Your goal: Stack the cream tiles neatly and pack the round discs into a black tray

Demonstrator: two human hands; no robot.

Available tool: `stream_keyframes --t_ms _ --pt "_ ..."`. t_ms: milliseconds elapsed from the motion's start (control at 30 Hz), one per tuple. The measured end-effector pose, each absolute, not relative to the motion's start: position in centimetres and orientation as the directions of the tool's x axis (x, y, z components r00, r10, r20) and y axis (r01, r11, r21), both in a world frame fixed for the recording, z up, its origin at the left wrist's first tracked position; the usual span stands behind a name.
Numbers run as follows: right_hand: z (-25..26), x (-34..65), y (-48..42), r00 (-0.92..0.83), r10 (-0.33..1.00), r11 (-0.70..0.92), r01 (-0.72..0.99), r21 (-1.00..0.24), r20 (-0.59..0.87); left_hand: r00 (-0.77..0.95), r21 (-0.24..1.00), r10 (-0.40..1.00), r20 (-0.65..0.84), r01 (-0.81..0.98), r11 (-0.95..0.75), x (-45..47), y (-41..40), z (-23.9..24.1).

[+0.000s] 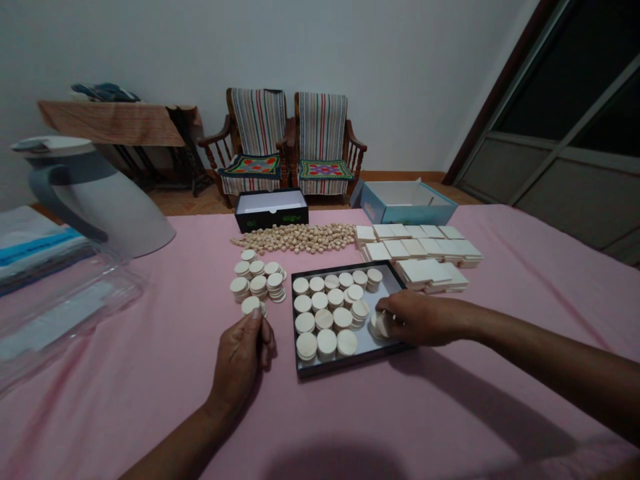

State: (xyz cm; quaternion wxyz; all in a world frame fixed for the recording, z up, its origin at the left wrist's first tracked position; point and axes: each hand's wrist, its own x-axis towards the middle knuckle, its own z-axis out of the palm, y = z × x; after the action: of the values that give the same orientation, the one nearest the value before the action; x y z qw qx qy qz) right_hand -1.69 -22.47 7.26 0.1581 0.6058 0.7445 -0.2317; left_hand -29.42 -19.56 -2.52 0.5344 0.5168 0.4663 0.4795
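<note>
A black tray [395, 279] lies on the pink cloth and holds several stacks of pale round wooden discs [325, 313]. My right hand [417, 319] rests inside the tray's right side, its fingers closed round a small stack of discs [380, 324]. More disc stacks [257, 280] stand on the cloth left of the tray. My left hand [240, 360] is curled just below them, its fingertips on the nearest stack [251, 305].
A heap of small wooden beads [295, 238] and rows of square wooden tiles [425, 257] lie beyond the tray. Behind them are a black box [271, 210] and a blue box [405, 203]. A white jug [95, 193] and clear plastic containers [55, 307] stand at the left.
</note>
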Motion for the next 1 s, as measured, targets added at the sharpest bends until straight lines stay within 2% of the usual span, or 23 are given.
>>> stream_keyframes --t_ms 133,267,367,633,833,1000 --pt "6.8 -1.4 -22.2 -0.248 0.807 0.138 0.962 -0.237 -0.536 0.112 0.999 0.994 -0.012 -0.038 0.017 -29.4 -19.6 -2.5" --pt "6.3 -1.6 -21.9 -0.241 0.805 0.037 0.932 -0.361 -0.542 0.102 0.999 0.995 -0.007 -0.043 0.011 -29.3 -19.7 -2.3" --pt "5.9 -1.6 -21.9 -0.252 0.802 0.021 0.918 -0.396 -0.542 0.104 0.999 0.995 -0.004 -0.031 0.008 -29.3 -19.7 -2.2" --pt "5.9 -1.4 -21.6 -0.273 0.764 0.024 0.918 -0.396 -0.585 0.091 0.999 0.996 -0.007 -0.036 0.010 -29.2 -19.8 -2.2" --pt "6.5 -2.2 -20.3 -0.246 0.662 0.045 0.956 -0.290 -0.708 0.094 0.999 0.995 -0.025 -0.041 0.028 -29.2 -19.7 -2.2" --pt "7.1 -2.5 -19.8 -0.253 0.609 0.101 0.965 -0.244 -0.752 0.105 0.999 0.994 -0.015 -0.027 0.018 -29.3 -19.7 -2.2"
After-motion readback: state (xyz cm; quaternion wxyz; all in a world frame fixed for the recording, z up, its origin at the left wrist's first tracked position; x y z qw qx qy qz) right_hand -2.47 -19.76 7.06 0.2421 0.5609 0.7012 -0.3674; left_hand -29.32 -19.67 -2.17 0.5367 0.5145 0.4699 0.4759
